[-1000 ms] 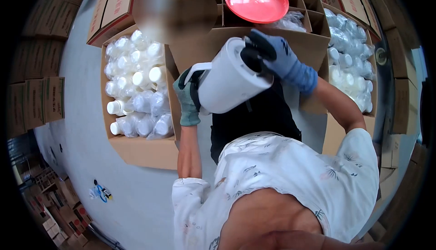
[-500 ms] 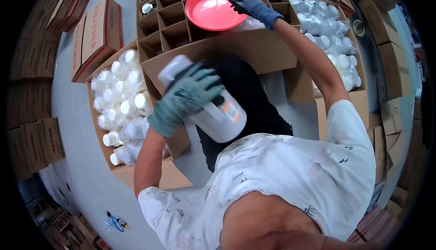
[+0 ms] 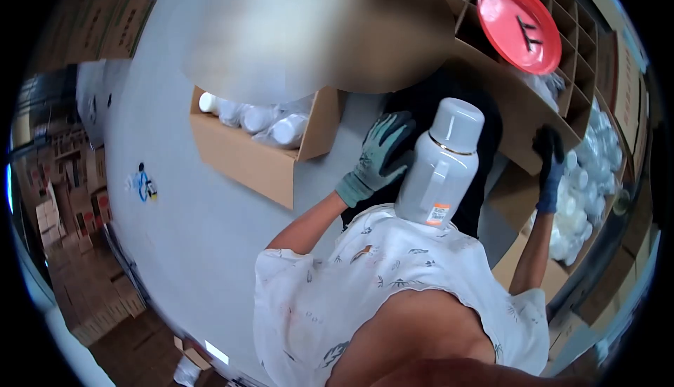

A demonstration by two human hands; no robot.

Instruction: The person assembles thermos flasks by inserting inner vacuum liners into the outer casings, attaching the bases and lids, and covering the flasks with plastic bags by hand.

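Observation:
A light grey jug with a lid, a gold ring and an orange label [image 3: 441,166] rests on my lap, its base against my shirt. My left hand [image 3: 379,155], in a green-grey glove, lies just left of the jug with its fingers spread and nothing in it. On the right, my right hand [image 3: 550,159], in a blue glove with dark fingers, hangs by the edge of the divided carton [image 3: 519,102]; whether it holds anything is hard to see. A red plate [image 3: 502,25] with small dark pieces [image 3: 528,34] on it lies on the carton's dividers.
An open box [image 3: 242,159] of wrapped white-capped items [image 3: 288,128] stands on the floor at left. Another group of wrapped items [image 3: 572,208] is at right. Stacked cartons [image 3: 91,25] line the upper left. A blurred patch covers the top middle.
The jug now stands lid up on my lap, free of my left hand. My right hand has left the red plate, where dark pieces now lie. The view has shifted left.

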